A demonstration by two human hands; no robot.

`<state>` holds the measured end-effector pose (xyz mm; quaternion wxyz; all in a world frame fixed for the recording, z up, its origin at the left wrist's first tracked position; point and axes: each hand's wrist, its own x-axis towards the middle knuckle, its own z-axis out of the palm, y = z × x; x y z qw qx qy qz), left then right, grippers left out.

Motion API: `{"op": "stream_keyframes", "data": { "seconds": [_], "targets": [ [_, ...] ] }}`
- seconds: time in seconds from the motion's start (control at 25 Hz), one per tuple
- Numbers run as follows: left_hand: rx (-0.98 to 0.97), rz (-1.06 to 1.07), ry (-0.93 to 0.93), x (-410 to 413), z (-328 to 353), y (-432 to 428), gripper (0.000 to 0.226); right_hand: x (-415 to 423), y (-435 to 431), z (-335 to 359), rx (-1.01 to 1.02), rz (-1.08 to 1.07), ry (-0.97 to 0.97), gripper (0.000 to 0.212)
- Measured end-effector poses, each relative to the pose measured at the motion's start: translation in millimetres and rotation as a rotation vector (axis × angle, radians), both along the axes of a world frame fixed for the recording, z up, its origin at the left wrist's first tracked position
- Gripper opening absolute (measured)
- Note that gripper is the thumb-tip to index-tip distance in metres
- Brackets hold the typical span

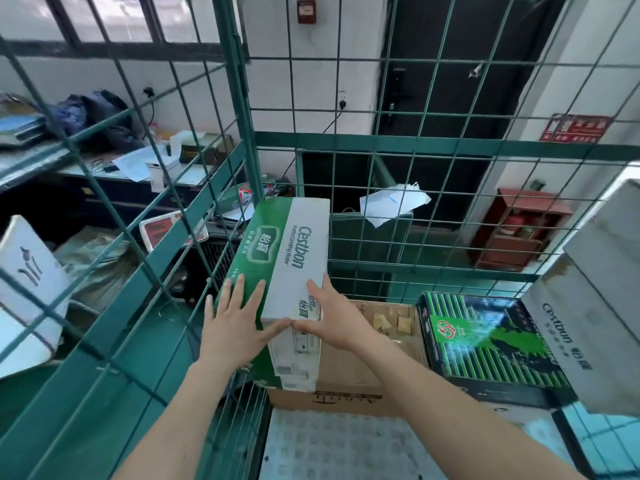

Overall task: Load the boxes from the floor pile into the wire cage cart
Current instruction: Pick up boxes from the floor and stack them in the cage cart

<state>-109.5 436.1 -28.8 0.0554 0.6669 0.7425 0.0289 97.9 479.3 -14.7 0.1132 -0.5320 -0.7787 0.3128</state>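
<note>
A green and white C'estbon water box (pixel 287 251) stands in the back left corner of the green wire cage cart (pixel 381 142), on top of a brown cardboard box (pixel 349 379). My left hand (pixel 232 323) lies flat with straight fingers on the box's green near top. My right hand (pixel 332 317) presses flat on its white near end, thumbs almost meeting. To the right lies a dark green patterned box (pixel 485 337). A grey C'estbon box (pixel 595 334) is stacked at the far right.
A pale patterned flat box (pixel 339 448) lies in the cart nearest me. Outside the left mesh stand a cluttered desk (pixel 138 161), a white foam box (pixel 27 282) and sacks. Behind the cart are a dark door and a red fire-extinguisher cabinet (pixel 519 230).
</note>
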Motion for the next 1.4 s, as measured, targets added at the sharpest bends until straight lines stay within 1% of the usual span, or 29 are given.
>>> {"op": "stream_keyframes", "data": {
  "seconds": [0.28, 0.4, 0.48, 0.6, 0.68, 0.84, 1.0, 1.12, 1.24, 1.32, 1.36, 1.4],
  "targets": [
    [0.009, 0.011, 0.002, -1, 0, 35, 0.108, -1, 38, 1, -0.018, 0.02, 0.023, 0.102],
    [0.074, -0.001, 0.088, 12, -7, 38, 0.106, 6, 46, 1, -0.018, 0.015, 0.024, 0.101],
    [0.087, -0.02, 0.128, 17, -10, 41, 0.111, 8, 51, 0, -0.022, 0.008, 0.011, 0.103],
    [0.079, -0.053, 0.089, 5, -10, 49, 0.122, 0, 57, 1, -0.019, 0.005, -0.016, 0.104],
    [0.083, -0.072, 0.061, -5, -9, 51, 0.124, -7, 59, 2, -0.016, 0.015, -0.025, 0.105],
    [0.061, -0.085, 0.066, -10, -8, 51, 0.124, -12, 54, 0, -0.031, -0.001, 0.016, 0.105],
    [0.045, -0.077, 0.061, -13, -7, 52, 0.118, -13, 52, 2, -0.068, -0.022, 0.036, 0.103],
    [0.036, -0.084, 0.079, -11, -6, 50, 0.114, -11, 42, 2, -0.148, -0.059, 0.142, 0.1],
    [0.008, -0.082, 0.093, -11, -6, 49, 0.109, 0, 0, -6, -0.233, -0.122, 0.312, 0.092],
    [0.021, -0.057, 0.066, -8, -5, 49, 0.099, 16, -38, -11, -0.272, -0.18, 0.432, 0.081],
    [0.047, -0.043, 0.036, -2, -6, 45, 0.091, 27, -57, -12, -0.287, -0.219, 0.456, 0.077],
    [0.119, -0.037, 0.002, 9, -8, 37, 0.079, 39, -74, -13, -0.285, -0.274, 0.46, 0.073]
  ]
}}
